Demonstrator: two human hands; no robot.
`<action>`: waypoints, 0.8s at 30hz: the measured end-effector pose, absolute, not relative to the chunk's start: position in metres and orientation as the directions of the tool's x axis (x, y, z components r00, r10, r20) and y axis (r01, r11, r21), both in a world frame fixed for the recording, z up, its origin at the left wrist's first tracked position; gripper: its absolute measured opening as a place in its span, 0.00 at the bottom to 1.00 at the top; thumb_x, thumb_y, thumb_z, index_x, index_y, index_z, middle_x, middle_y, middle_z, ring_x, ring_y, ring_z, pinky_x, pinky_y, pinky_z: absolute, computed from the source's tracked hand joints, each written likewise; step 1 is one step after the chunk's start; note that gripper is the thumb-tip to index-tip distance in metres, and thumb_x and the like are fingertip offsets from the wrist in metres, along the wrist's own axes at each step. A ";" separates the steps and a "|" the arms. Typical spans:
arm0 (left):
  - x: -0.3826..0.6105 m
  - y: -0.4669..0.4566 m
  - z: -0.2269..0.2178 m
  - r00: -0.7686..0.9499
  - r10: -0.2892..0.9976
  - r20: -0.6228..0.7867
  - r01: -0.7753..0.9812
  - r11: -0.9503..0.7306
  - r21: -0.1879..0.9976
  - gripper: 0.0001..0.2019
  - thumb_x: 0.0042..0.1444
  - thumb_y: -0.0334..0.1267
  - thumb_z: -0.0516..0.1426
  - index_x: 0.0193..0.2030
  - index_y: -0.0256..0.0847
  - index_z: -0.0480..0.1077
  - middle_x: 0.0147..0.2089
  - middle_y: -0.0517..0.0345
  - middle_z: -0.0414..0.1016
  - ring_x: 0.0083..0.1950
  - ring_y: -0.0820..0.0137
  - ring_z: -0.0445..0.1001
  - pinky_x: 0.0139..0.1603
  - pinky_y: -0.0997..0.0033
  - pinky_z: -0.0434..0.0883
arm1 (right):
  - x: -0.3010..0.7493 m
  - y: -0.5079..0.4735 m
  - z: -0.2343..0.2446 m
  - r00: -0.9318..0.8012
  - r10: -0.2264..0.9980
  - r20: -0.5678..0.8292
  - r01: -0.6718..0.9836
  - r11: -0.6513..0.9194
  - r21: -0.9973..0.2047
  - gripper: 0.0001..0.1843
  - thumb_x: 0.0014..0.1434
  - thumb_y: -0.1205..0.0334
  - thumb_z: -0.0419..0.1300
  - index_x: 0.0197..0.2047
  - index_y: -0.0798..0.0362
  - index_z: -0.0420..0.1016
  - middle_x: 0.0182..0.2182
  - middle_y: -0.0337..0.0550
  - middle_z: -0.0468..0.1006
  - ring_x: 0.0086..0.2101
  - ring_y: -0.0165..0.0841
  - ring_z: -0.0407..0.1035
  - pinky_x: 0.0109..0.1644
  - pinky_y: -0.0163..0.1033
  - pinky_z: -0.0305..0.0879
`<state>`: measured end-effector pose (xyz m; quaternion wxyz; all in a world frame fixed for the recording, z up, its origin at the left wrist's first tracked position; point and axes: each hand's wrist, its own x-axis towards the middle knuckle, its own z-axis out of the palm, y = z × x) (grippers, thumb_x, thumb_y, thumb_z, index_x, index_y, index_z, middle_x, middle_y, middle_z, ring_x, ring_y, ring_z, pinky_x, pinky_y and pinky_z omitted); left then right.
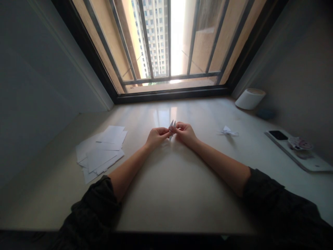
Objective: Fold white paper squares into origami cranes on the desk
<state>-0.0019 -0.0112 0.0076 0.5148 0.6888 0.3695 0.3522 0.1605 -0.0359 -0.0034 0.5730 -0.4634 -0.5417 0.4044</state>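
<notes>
A small folded paper piece (172, 127) with two pointed tips sticking up is pinched between both hands over the middle of the pale tabletop (182, 194). My left hand (156, 136) grips it from the left with curled fingers. My right hand (186, 133) grips it from the right, fingers closed on the paper. Both forearms stretch forward from dark sleeves.
A loose pile of white paper sheets (100, 152) lies to the left. A finished folded paper figure (229, 131) sits to the right. Further right are a roll of tape or tissue (250, 98), a white tablet-like device (296, 150) and a window (169, 45) behind.
</notes>
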 end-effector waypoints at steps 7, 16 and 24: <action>-0.002 -0.012 0.010 0.521 0.848 0.100 0.146 -0.205 0.968 0.21 0.49 0.54 0.61 0.32 0.35 0.77 0.31 0.53 0.79 0.31 0.70 0.73 0.31 0.74 0.65 | 0.160 -0.038 -0.001 0.097 0.965 0.243 0.092 0.235 -0.968 0.23 0.46 0.39 0.65 0.20 0.53 0.76 0.23 0.41 0.73 0.27 0.31 0.67 0.35 0.38 0.63; -0.002 -0.008 0.003 0.490 0.866 0.096 0.132 -0.183 0.974 0.21 0.46 0.54 0.63 0.25 0.35 0.70 0.23 0.60 0.71 0.24 0.77 0.65 0.25 0.77 0.58 | 0.156 -0.040 0.002 0.106 0.970 0.218 0.066 0.212 -0.975 0.22 0.46 0.42 0.66 0.20 0.54 0.76 0.22 0.41 0.75 0.25 0.31 0.67 0.32 0.37 0.62; -0.003 -0.012 0.006 0.577 0.812 0.087 0.205 -0.248 0.947 0.19 0.46 0.53 0.63 0.32 0.36 0.77 0.25 0.60 0.73 0.26 0.75 0.67 0.26 0.76 0.58 | 0.155 -0.038 -0.001 0.167 0.959 0.227 0.069 0.218 -0.973 0.24 0.45 0.39 0.65 0.19 0.53 0.71 0.19 0.38 0.69 0.21 0.28 0.63 0.25 0.35 0.58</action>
